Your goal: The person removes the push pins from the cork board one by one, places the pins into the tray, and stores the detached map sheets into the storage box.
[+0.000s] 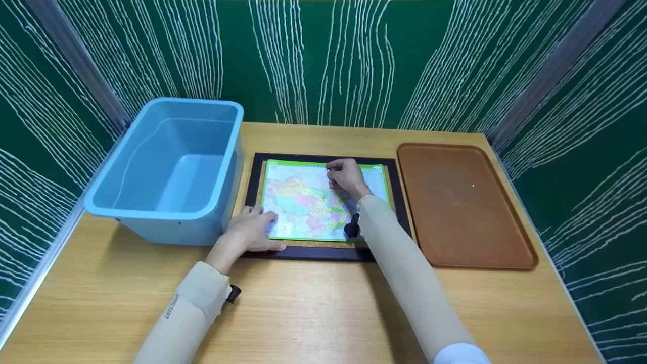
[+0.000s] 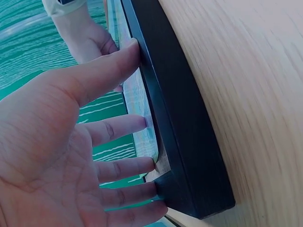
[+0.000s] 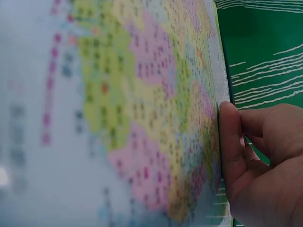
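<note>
- I am seeing the left hand (image 1: 250,232) lying flat on the near left corner of the black frame (image 1: 323,253), fingers straight and spread a little, gripping nothing.
- From the left wrist view, the fingertips (image 2: 142,124) are touching the frame's (image 2: 189,142) inner edge and the map sheet beside it, with the thumb reaching further along the same edge.
- The map (image 1: 303,202), a colourful sheet with a green border, is lying inside that frame on a cork backing, in the middle of the wooden table (image 1: 313,313).
- The right hand (image 1: 346,177) is sitting over the far edge of the map, fingers curled.
- In the right wrist view, the right hand (image 3: 265,165) is pressing a finger against the map's (image 3: 142,118) edge; I cannot tell whether the fingers are actually pinching something small there.
- Both forearms are wearing beige sleeves, the right one crossing over the near right part of the frame.
- A blue plastic bin (image 1: 172,167) is standing just left of the frame, nearly touching it.
- A brown tray (image 1: 460,207) is lying just right of the frame, flat on the table.
- Green panels with white streaks are closing in the table on three sides.
</note>
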### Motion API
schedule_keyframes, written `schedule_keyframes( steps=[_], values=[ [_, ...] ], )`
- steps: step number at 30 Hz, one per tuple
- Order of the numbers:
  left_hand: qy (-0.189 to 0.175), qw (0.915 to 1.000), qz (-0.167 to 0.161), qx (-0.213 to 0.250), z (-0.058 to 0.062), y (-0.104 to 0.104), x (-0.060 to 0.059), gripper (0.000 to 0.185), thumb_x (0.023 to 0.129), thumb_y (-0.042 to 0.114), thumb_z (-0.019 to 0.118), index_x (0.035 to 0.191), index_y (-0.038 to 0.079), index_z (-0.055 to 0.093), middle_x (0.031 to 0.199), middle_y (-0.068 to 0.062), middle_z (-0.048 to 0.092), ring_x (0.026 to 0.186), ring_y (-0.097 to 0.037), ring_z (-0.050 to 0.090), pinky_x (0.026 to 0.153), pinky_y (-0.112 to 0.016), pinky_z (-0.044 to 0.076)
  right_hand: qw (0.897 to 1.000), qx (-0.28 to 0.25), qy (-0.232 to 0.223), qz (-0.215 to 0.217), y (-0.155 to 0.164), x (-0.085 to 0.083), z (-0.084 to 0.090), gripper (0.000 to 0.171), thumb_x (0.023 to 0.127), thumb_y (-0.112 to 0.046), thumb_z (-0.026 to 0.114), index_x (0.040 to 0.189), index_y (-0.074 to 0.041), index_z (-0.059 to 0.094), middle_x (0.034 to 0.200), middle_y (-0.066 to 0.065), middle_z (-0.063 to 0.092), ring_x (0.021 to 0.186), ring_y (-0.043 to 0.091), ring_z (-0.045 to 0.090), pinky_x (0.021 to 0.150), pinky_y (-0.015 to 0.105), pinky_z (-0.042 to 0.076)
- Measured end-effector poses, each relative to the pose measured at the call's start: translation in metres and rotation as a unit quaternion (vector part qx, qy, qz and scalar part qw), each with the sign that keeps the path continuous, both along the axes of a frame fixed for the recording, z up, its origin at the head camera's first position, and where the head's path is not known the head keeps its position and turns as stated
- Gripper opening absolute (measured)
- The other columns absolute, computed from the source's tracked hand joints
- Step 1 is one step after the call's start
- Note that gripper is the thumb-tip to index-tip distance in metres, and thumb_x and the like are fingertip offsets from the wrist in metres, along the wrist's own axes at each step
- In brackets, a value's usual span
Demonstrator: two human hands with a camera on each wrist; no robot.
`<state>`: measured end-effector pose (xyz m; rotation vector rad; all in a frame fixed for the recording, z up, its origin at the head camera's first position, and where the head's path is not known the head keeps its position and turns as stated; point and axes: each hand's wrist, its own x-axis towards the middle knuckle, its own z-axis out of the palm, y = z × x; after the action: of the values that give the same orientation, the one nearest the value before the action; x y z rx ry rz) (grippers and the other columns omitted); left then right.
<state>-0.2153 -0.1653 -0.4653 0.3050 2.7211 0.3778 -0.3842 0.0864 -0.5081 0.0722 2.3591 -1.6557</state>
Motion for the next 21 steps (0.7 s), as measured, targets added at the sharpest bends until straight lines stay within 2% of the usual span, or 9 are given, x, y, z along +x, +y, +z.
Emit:
schedule_keyframes(
  steps=[7,13,18,21],
  values=[
    [-0.005,1.0,0.0,0.005,-0.0023,-0.0013,0.0,0.079,0.086,0.058,0.075,0.147,0.013,0.052,0.16,-0.031,0.026,0.146,-0.051,0.022,0.112,-0.067,0.025,0.999,0.031,-0.014,-0.019,-0.0036,-0.0002,-0.0004,0.02,0.1,-0.005,0.062,0.117,-0.008,0.073,0.098,0.009,0.069,0.065,0.016,0.064,0.058,0.028,0.053],
    [-0.006,1.0,0.0,0.0,0.0,-0.0019,-0.0012,0.079,0.085,0.059,0.075,0.146,0.014,0.053,0.16,-0.03,0.026,0.147,-0.052,0.019,0.113,-0.067,0.023,0.997,0.077,0.025,-0.01,-0.0051,-0.0001,-0.0021,0.02,0.101,-0.009,0.062,0.118,-0.009,0.073,0.095,0.008,0.069,0.062,0.016,0.063,0.057,0.028,0.051],
    [0.002,0.9999,-0.009,-0.014,0.0006,-0.0005,-0.0011,0.074,0.088,0.059,0.072,0.144,0.014,0.054,0.16,-0.03,0.026,0.146,-0.051,0.022,0.112,-0.067,0.026,0.996,0.086,0.034,-0.01,-0.0053,0.0012,-0.0019,0.019,0.101,-0.009,0.061,0.116,-0.009,0.073,0.093,0.008,0.069,0.063,0.016,0.063,0.058,0.028,0.051],
    [0.023,0.9989,-0.021,-0.034,0.0,0.0025,-0.0021,0.071,0.09,0.058,0.069,0.143,0.013,0.054,0.156,-0.031,0.032,0.14,-0.051,0.032,0.106,-0.064,0.035,0.995,0.092,0.049,-0.006,-0.0044,0.0017,-0.0018,0.019,0.101,-0.009,0.062,0.115,-0.009,0.074,0.094,0.008,0.069,0.063,0.015,0.063,0.059,0.028,0.05]
  ],
)
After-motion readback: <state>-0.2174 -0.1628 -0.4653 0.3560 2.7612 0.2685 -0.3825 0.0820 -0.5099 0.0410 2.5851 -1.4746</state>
